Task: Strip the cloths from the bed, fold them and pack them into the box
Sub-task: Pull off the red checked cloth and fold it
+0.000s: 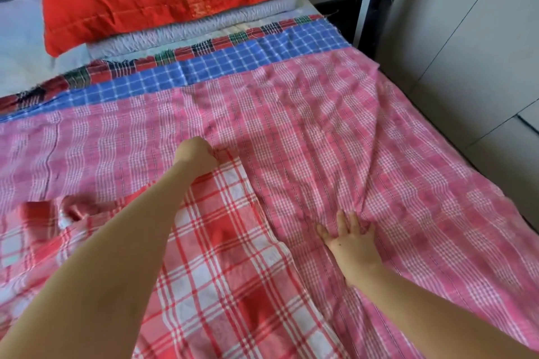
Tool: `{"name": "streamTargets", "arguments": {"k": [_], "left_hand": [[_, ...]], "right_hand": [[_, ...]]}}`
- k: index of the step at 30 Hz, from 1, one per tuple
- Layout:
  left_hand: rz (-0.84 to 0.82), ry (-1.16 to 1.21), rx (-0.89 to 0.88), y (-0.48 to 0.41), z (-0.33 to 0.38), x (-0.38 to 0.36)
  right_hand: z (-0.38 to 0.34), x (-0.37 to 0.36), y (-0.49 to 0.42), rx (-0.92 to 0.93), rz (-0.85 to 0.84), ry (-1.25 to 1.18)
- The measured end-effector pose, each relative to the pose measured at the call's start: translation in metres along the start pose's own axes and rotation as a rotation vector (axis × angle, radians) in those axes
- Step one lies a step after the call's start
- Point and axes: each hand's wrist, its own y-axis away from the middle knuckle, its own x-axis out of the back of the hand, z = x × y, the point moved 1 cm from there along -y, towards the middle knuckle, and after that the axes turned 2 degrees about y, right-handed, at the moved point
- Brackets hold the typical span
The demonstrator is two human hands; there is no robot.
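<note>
Stripping is under way on a bed (20, 46) layered with checked cloths; no folding has started. The left hand (201, 159), closed in a fist, grips a corner of a red-and-white broad-plaid cotton cloth (227, 256) that lies rumpled across the near left part of the bed. The right hand (350, 237) rests with fingers spread on a pink-and-white fine-check cloth (320, 125), which covers most of the bed out to its right edge. Creases fan out from under the fingers, but it cannot be told whether they pinch the fabric or only press it. Toward the head of the bed, strips of a blue-and-white check cloth (233, 64) and a red-and-green tartan cloth (186, 51) with a frayed edge show beneath. All look thin, limp and woven, and are likely to slide and bunch. The next move probably calls for lifting the plaid cloth clear and finding its other corners. No packing box is in view.
</note>
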Motion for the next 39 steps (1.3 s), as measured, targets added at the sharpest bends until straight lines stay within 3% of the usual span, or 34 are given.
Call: {"name": "streamTargets", "arguments": {"k": [5, 8, 12, 14, 17, 19, 24, 27, 30, 35, 39], "left_hand": [[0.105, 0.302, -0.104, 0.040, 0.021, 0.037], [0.074, 0.309, -0.213, 0.089, 0.035, 0.058], [0.015, 0.135, -0.329, 0.174, 0.052, 0.080], [-0.020, 0.104, -0.346, 0.208, 0.053, 0.087], [-0.080, 0.133, -0.335, 0.256, 0.052, 0.094], [-0.123, 0.152, -0.299, 0.284, 0.054, 0.093], [-0.369, 0.202, -0.084, 0.345, 0.060, 0.065], [-0.597, 0.158, 0.000, 0.386, 0.065, 0.032], [-0.692, 0.040, -0.050, 0.437, 0.085, -0.005], [-0.892, 0.131, -0.138, 0.544, 0.159, -0.045], [-1.085, 0.154, -0.268, 0.641, 0.215, -0.080]], "right_hand": [[-0.001, -0.001, 0.003, -0.019, 0.013, -0.004], [0.000, 0.002, 0.005, -0.035, 0.038, -0.033], [0.000, 0.011, 0.033, -0.040, 0.079, -0.126], [-0.002, 0.013, 0.057, -0.064, 0.247, -0.251], [-0.004, 0.005, 0.123, -0.044, 0.578, -0.636], [-0.007, -0.010, 0.173, -0.023, 0.663, -0.813], [-0.005, -0.088, 0.277, 0.010, 0.818, -0.808], [0.006, -0.163, 0.335, -0.019, 0.714, -0.812], [0.018, -0.255, 0.401, -0.105, 0.501, -0.839], [0.028, -0.365, 0.504, -0.319, 0.253, -0.954], [0.026, -0.414, 0.552, -0.490, 0.199, -1.046]]}}
